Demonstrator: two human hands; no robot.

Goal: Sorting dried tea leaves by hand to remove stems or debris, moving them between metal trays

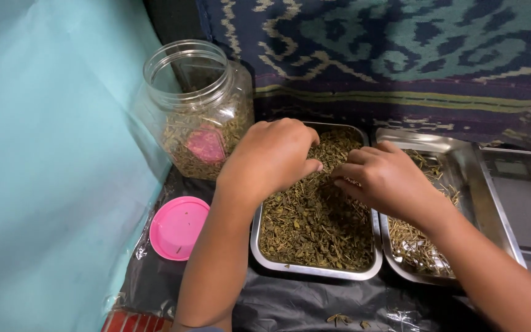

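Dried herb mix fills steel tray at centre; left hand & right hand both curled, fingertips pinching into it, nearly touching. 2nd tray w/ stems just right; open plastic jar & pink lid to left.

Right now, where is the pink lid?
The pink lid lies flat on the black plastic sheet, at the left of the head view, below the open clear jar and beside the left forearm.
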